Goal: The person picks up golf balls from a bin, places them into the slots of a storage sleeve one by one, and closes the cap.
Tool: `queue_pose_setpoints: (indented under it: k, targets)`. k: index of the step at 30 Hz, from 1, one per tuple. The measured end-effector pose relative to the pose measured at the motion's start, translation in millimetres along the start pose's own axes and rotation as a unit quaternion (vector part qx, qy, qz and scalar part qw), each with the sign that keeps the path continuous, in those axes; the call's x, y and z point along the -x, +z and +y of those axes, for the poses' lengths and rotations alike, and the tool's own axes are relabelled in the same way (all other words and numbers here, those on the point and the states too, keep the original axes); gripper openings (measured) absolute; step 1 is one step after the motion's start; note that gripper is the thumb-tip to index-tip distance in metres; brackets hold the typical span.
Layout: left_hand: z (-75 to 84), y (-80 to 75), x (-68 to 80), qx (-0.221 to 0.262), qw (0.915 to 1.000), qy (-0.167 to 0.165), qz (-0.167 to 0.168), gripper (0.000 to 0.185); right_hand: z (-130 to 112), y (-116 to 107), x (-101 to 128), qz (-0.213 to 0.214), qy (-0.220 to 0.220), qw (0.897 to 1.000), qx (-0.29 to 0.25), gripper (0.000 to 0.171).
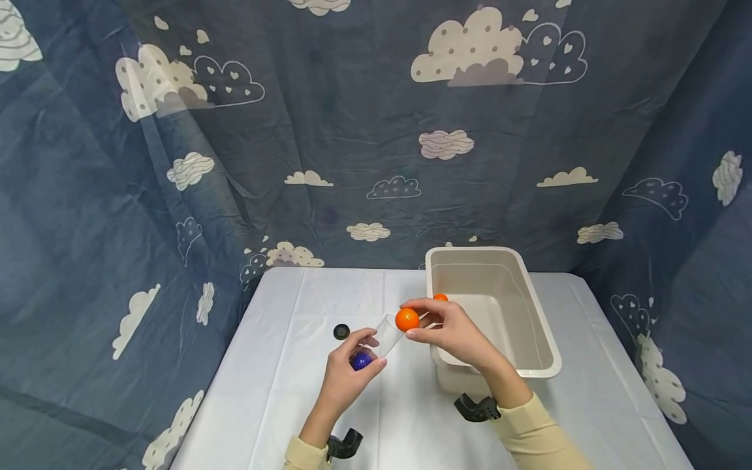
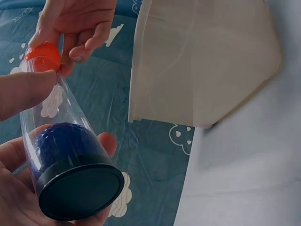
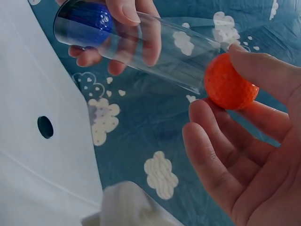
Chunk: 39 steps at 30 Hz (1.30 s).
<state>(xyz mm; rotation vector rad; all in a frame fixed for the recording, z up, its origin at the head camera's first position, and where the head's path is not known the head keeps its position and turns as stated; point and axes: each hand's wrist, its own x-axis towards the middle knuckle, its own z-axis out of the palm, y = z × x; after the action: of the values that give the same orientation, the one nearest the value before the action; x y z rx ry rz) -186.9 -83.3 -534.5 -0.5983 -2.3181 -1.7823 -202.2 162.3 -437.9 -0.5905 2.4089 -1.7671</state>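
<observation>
Pinching the orange ball [image 1: 407,319], the right hand [image 1: 452,333] has it right at the tube's [image 1: 384,335] open mouth; the left hand [image 1: 346,375] grips the tube, blue ball [image 1: 361,360] inside. Tip the mouth up, line the ball up, then push gently

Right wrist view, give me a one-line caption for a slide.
Right hand pinches an orange ball at the open mouth of a clear tube held by the left hand, blue ball inside.
</observation>
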Motion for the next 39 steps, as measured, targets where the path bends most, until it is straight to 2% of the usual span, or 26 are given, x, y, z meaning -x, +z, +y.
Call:
queue_pose_setpoints:
  k: [8, 12, 17, 23, 27, 39]
  targets:
    - [-3.5, 2.9, 5.0, -0.008, 1.0000, -0.003, 0.003, 0.051, 5.9, 11.5, 0.5, -0.005, -0.011, 1.000, -0.010, 0.042]
    - [-2.2, 2.0, 5.8, -0.026, 0.9994, -0.019, 0.014, 0.050, 6.8, 13.6, 0.2, -0.003, -0.012, 1.000, -0.004, 0.040]
    - [-0.5, 0.3, 5.0, -0.027, 0.9990, -0.033, 0.012, 0.049, 6.2, 14.2, -0.4, 0.000, -0.009, 1.000, 0.002, 0.038]
    - [-1.1, 0.3, 5.3, -0.028, 0.9991, -0.031, 0.012, 0.048, 24.6, 12.8, -4.5, -0.002, -0.004, 1.000, 0.015, 0.040]
    - [-1.4, 0.7, 5.0, -0.027, 0.9988, -0.038, 0.012, 0.049, 32.6, 4.3, -6.0, -0.003, -0.006, 1.000, 0.017, 0.039]
    - [-4.5, 2.6, 6.7, -0.015, 0.9989, -0.039, 0.021, 0.050, 14.9, -48.0, -18.5, 0.014, -0.047, 0.997, 0.060, 0.035]
